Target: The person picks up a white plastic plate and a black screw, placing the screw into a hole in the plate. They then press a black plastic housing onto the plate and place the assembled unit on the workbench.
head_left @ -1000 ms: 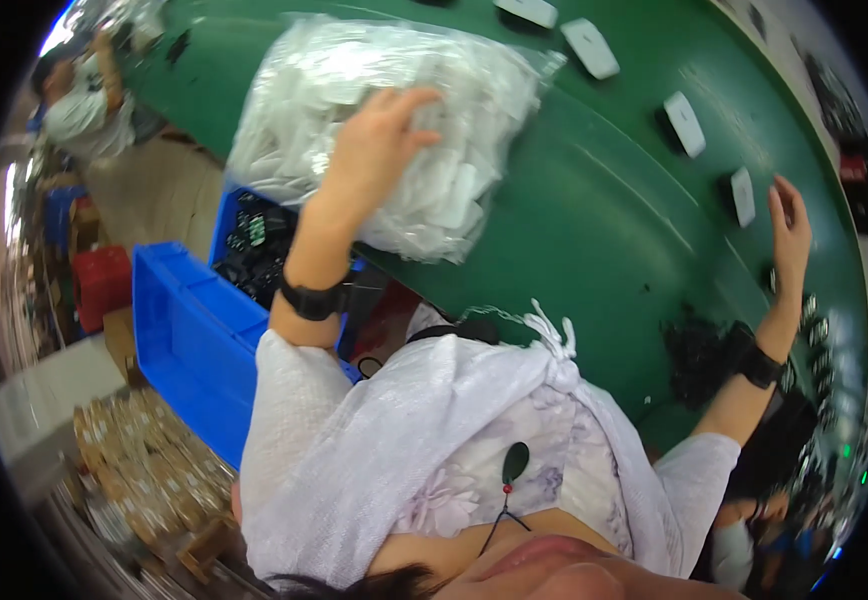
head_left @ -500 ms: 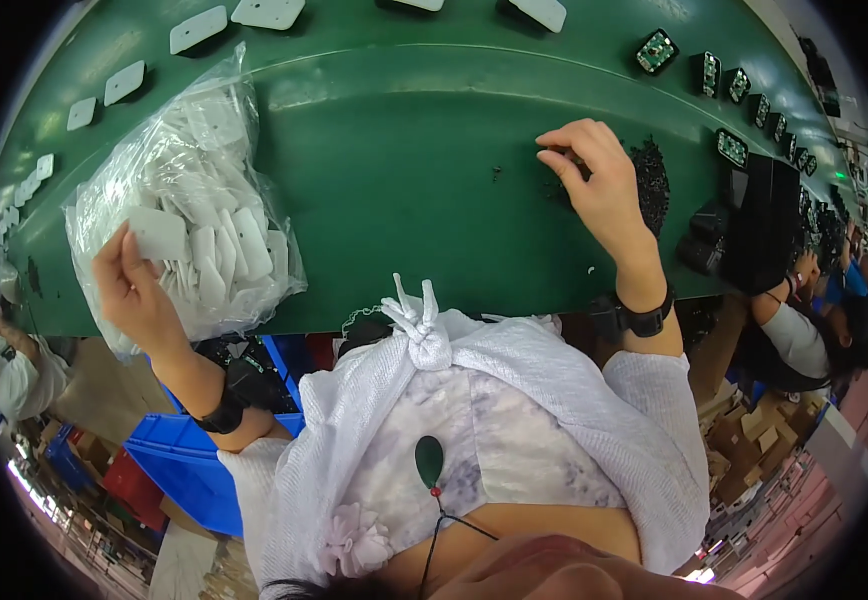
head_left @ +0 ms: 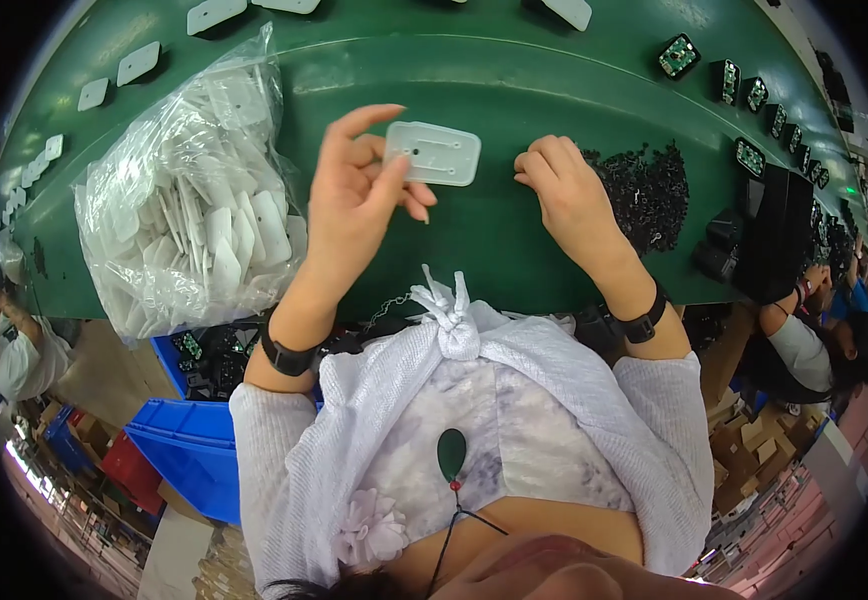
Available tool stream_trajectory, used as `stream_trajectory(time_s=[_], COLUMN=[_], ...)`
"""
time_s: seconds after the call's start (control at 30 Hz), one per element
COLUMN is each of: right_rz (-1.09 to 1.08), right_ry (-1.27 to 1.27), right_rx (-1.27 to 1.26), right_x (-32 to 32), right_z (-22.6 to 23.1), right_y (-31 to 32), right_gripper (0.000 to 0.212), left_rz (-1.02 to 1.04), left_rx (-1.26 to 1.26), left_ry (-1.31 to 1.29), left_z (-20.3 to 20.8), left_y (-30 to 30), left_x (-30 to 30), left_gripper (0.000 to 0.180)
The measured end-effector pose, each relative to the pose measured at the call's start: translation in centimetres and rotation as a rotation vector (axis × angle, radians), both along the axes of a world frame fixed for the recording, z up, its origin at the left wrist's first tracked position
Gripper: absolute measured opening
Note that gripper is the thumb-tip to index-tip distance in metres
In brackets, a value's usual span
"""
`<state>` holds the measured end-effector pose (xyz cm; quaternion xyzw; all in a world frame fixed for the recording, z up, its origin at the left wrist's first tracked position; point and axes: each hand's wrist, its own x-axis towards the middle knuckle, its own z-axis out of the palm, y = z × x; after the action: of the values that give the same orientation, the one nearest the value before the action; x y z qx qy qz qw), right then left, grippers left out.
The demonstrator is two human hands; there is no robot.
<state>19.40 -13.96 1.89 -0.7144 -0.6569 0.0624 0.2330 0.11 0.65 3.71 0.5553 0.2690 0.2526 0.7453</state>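
My left hand (head_left: 354,195) grips a white rectangular plastic cover (head_left: 449,155) with rounded corners, held above the bench with its face tilted upward. A small dark spot and thin raised lines show on that face. To its right, my right hand (head_left: 566,190) is pinched closed; whatever lies between its fingertips is too small or hidden to make out. Just beyond that hand spreads a pile of small black parts (head_left: 649,195). On the left, a clear plastic bag (head_left: 119,230) lies open, full of similar white covers (head_left: 222,240).
The bench has a green top (head_left: 434,260). White covers (head_left: 139,62) stand in a row along its far left. Black housings with green circuit boards (head_left: 678,56) line the far right, near a black box (head_left: 779,235). Blue bins (head_left: 189,455) sit below left. Other people work at both sides.
My left hand has lifted the white cover from the bag and carried it right to the middle. My right hand has moved slightly left and down, its fingers drawn closer together.
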Motion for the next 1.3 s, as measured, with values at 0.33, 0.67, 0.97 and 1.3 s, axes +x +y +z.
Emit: stream_trajectory(time_s=[0.33,0.67,0.97,1.3], right_rz=[-0.238,-0.222,-0.235,-0.303], right_ry=[1.428,1.414,0.755,1.041], right_rx=[0.18,0.133,0.105,0.03], right_x=[-0.8,-1.6,-1.3,-2.3], right_z=[1.6,1.4,2.6,2.3], right_y=[1.7,3.1,2.4,2.3], right_gripper=[0.029,0.039,0.009,0.009], left_rz=[-0.037,-0.065,0.018,0.035], left_rx=[0.271,0.364,0.251,0.464], left_ry=[0.11,0.059,0.031,-0.081], left_z=[-1.5,-1.2,-1.4,-2.5], left_y=[-1.5,-1.3,-1.2,-1.5], left_x=[3.9,4.6,5.0,4.3], left_gripper=[0.022,0.018,0.01,0.016])
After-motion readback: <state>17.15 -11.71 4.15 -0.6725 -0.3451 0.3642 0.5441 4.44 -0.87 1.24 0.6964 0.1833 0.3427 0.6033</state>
